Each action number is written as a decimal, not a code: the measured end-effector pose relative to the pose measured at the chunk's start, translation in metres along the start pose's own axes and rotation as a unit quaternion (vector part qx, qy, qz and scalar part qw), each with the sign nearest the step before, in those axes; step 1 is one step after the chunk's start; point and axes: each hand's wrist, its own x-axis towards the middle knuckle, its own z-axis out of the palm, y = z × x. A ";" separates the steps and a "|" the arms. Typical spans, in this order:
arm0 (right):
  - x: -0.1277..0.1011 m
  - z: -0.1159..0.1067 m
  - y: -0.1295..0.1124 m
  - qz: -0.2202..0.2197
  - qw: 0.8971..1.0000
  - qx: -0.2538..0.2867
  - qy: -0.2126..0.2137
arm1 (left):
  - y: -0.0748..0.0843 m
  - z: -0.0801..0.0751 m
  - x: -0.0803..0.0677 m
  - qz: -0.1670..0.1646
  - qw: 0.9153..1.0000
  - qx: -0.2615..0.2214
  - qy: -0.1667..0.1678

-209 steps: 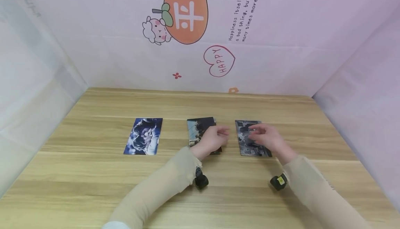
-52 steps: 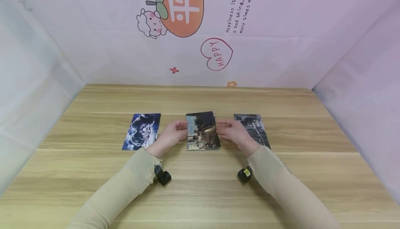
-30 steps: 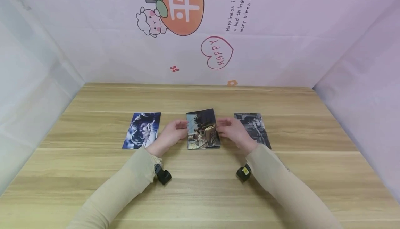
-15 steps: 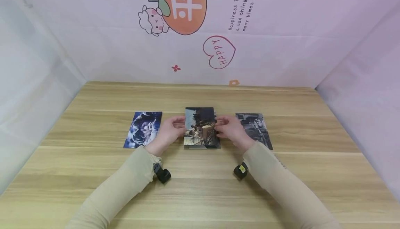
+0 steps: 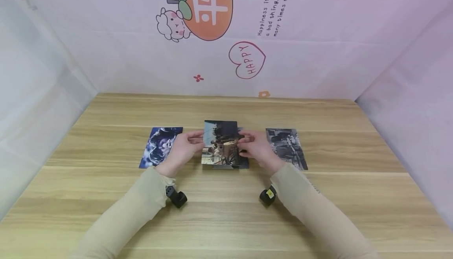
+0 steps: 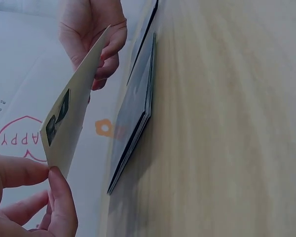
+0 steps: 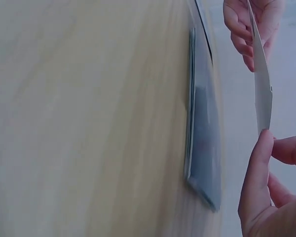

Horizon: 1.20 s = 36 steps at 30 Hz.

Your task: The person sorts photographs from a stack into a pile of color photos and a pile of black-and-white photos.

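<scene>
Both hands hold one photo card (image 5: 220,143) by its side edges, lifted clear of the middle stack (image 5: 243,164) on the wooden table (image 5: 226,219). Left hand (image 5: 182,149) pinches the card's left edge between thumb and fingertips; right hand (image 5: 256,149) pinches the right edge the same way. Wrist views confirm: card (image 6: 74,108) is tilted up off the stack (image 6: 135,113), its pale back showing, and it bows slightly (image 7: 261,84) between the two grips. Stack (image 7: 202,128) sits directly under and between the hands, several cards thick, edges roughly squared. Blue-toned photo (image 5: 162,147) lies flat just outside the left hand; grey photo (image 5: 287,148) lies flat just outside the right hand, partly hidden by that wrist. Handling call: card looks light, thin, semi-stiff, probably glossy, so likely slippery and easy to crease or smudge. Best held by opposite edges with light pinch, as now; squeezing inward would likely bend it more.
</scene>
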 end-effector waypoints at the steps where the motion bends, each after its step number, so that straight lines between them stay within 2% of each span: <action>1: 0.000 0.003 -0.001 -0.003 1.000 0.006 0.000 | 0.000 -0.003 -0.001 0.004 1.000 0.003 -0.001; 9: -0.003 0.033 -0.015 -0.018 0.998 0.060 -0.002 | 0.002 -0.035 -0.010 -0.003 1.000 0.026 -0.003; 15: -0.001 0.064 -0.024 -0.017 0.997 0.069 -0.009 | 0.001 -0.064 -0.018 0.011 0.998 0.058 0.009; 21: 0.003 0.096 -0.028 -0.015 0.996 0.083 -0.016 | -0.005 -0.091 -0.029 -0.002 0.998 0.058 0.013; 26: 0.007 0.119 -0.028 -0.004 0.994 0.110 -0.016 | -0.014 -0.111 -0.037 -0.012 0.996 0.085 0.003; 30: 0.010 0.134 -0.028 0.007 0.992 0.127 -0.021 | -0.020 -0.123 -0.040 -0.017 0.994 0.108 0.000; 36: 0.014 0.147 -0.025 0.020 0.992 0.122 -0.023 | -0.028 -0.132 -0.039 -0.005 0.996 0.094 -0.003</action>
